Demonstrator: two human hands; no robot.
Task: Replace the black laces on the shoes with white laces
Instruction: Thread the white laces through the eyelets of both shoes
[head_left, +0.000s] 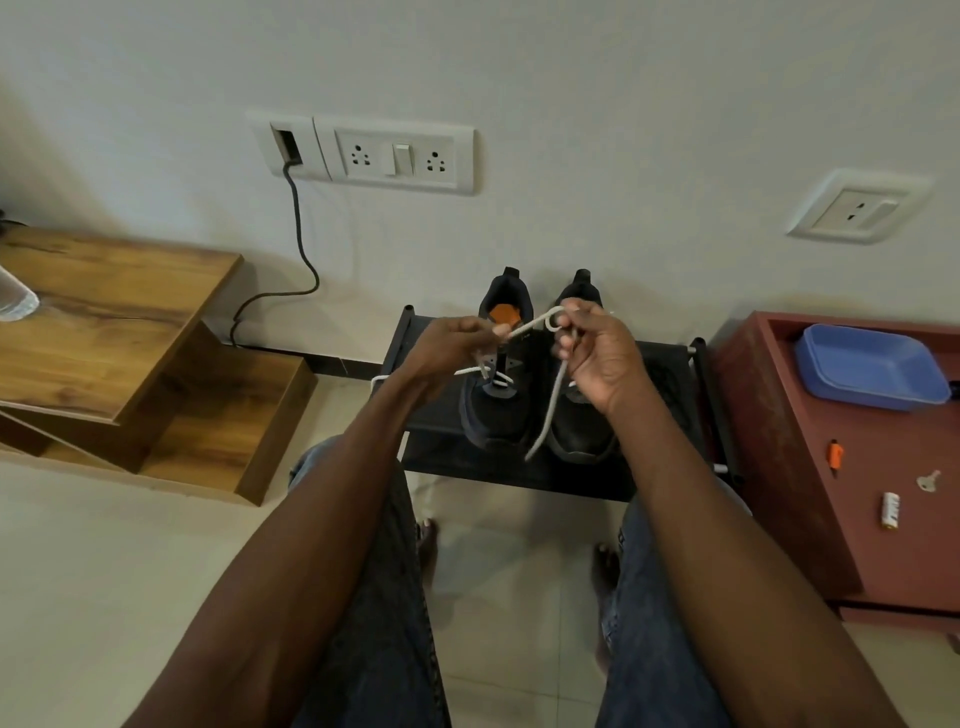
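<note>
Both hands grip the white lace (532, 325) at frame centre: left hand (449, 353) pinches one end, right hand (597, 353) holds a small loop, loose tail hanging below it. Lace runs through the lower eyelets of the left black shoe (496, 410). Second black shoe (582, 426) just beside it, both on a black shoe rack (670, 374) against the wall. Blue tray (872, 366) on the red cabinet (810, 467), right edge.
</note>
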